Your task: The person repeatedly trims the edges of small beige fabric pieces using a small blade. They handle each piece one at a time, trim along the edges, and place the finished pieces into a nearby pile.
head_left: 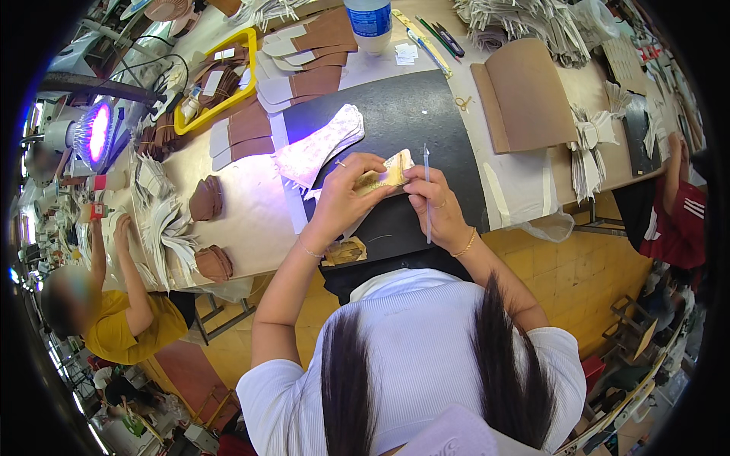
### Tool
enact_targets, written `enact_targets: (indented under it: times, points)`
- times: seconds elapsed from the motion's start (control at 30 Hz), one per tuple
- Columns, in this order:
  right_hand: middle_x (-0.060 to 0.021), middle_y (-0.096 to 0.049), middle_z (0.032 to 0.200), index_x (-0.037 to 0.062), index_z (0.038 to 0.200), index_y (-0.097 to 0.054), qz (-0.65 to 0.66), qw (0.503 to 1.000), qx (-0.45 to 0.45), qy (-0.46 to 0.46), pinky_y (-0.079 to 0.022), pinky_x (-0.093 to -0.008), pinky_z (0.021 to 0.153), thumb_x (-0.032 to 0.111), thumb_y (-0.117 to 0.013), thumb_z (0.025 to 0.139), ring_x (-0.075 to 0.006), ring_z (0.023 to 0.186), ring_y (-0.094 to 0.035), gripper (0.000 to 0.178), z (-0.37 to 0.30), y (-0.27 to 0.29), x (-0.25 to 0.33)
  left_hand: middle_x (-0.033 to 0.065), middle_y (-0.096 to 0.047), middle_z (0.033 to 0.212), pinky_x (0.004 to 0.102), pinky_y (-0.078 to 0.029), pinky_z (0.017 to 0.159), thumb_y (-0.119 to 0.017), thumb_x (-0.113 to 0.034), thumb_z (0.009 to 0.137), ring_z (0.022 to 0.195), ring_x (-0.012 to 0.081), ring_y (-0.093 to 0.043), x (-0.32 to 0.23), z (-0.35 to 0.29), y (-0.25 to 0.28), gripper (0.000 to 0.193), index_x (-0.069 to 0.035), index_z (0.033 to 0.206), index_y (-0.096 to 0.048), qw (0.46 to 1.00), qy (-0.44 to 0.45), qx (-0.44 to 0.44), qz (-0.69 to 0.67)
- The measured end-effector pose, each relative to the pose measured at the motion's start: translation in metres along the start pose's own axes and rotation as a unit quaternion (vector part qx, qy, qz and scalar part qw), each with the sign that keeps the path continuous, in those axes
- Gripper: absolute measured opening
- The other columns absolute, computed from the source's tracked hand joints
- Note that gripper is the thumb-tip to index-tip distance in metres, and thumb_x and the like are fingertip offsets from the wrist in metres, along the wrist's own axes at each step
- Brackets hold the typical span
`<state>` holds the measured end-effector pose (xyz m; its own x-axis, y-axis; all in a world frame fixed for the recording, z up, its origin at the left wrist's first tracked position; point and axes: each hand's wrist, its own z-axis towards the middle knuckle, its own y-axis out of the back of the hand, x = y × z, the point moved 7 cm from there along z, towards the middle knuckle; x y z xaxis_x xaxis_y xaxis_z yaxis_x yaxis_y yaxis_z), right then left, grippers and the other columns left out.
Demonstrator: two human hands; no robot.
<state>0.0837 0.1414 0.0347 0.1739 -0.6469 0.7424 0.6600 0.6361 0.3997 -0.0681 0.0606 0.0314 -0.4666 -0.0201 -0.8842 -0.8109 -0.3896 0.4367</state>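
Note:
Over the black mat (414, 99), my left hand (351, 194) pinches a cream patterned cut piece (397, 163), leather or fabric, by its edge. Its lower part is hidden behind my fingers. My right hand (443, 209) is closed around a slim pale pen-like tool (428, 228), held nearly upright with its pointed end away from me. The fingertips of that hand come up to the piece's right edge. Just beyond my left hand, a fanned stack of whitish patterned cut pieces (328, 144) lies on the mat.
A lit lamp (95, 137) stands at left, near a yellow basket (253, 76) of brown pieces. Brown and white panels (304, 87), a bottle (370, 26) and pens (449, 39) lie beyond the mat. A brown folded sheet (528, 99) sits at right. Co-workers (137, 319) flank the table.

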Motion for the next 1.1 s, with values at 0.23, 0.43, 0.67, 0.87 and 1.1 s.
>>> enact_targets:
  times: [0.23, 0.43, 0.67, 0.87, 1.1]
  points:
    - [-0.0167, -0.058, 0.128, 0.0105, 0.118, -0.048, -0.025, 0.999, -0.013, 0.031, -0.06, -0.0393, 0.083, 0.001, -0.065, 0.095, -0.0351, 0.103, -0.07, 0.03, -0.002, -0.003, 0.0, 0.0107, -0.069, 0.111, 0.0329, -0.055, 0.088, -0.08, 0.0, 0.083, 0.1, 0.0202, -0.068, -0.018, -0.004, 0.02, 0.024, -0.001, 0.103, -0.067, 0.998, -0.023, -0.062, 0.014]
    - [-0.0167, -0.058, 0.132, 0.0104, 0.118, -0.048, 0.015, 1.0, -0.014, 0.023, -0.061, -0.0384, 0.084, 0.001, -0.063, 0.097, -0.0316, 0.105, -0.072, 0.027, -0.003, -0.008, -0.006, 0.0074, -0.071, 0.101, 0.0251, -0.054, 0.072, -0.074, 0.001, 0.088, 0.082, 0.0117, -0.066, -0.004, -0.019, 0.061, 0.01, 0.0, 0.097, -0.07, 0.983, 0.105, -0.115, -0.1]
    - [-0.017, -0.058, 0.131, 0.01, 0.115, -0.05, 0.003, 1.0, -0.003, -0.011, -0.061, -0.0379, 0.084, 0.002, -0.063, 0.097, -0.0308, 0.104, -0.072, 0.024, -0.001, -0.006, -0.006, 0.0075, -0.07, 0.093, 0.0262, -0.053, 0.074, -0.071, 0.003, 0.089, 0.081, 0.0118, -0.065, -0.071, -0.029, 0.144, 0.008, 0.002, 0.097, -0.071, 0.958, 0.08, -0.24, 0.134]
    - [-0.0169, -0.058, 0.13, 0.0092, 0.114, -0.051, 0.032, 0.999, -0.013, -0.015, -0.06, -0.0376, 0.085, 0.001, -0.063, 0.097, -0.0305, 0.105, -0.072, 0.022, -0.005, -0.01, -0.006, 0.0104, -0.069, 0.097, 0.0352, -0.053, 0.081, -0.087, -0.018, 0.077, 0.088, 0.0265, -0.068, 0.0, 0.032, 0.096, 0.027, -0.003, 0.094, -0.072, 0.973, -0.009, -0.148, 0.177]
    - [-0.0176, -0.058, 0.128, 0.0065, 0.114, -0.054, 0.039, 0.995, -0.077, -0.041, -0.058, -0.0366, 0.088, 0.001, -0.06, 0.1, -0.0304, 0.106, -0.071, 0.017, -0.009, 0.017, -0.009, 0.0094, -0.07, 0.101, 0.035, -0.054, 0.082, -0.083, -0.012, 0.082, 0.094, 0.0254, -0.068, 0.032, 0.049, 0.063, 0.024, -0.004, 0.101, -0.073, 0.975, 0.004, -0.133, 0.179]
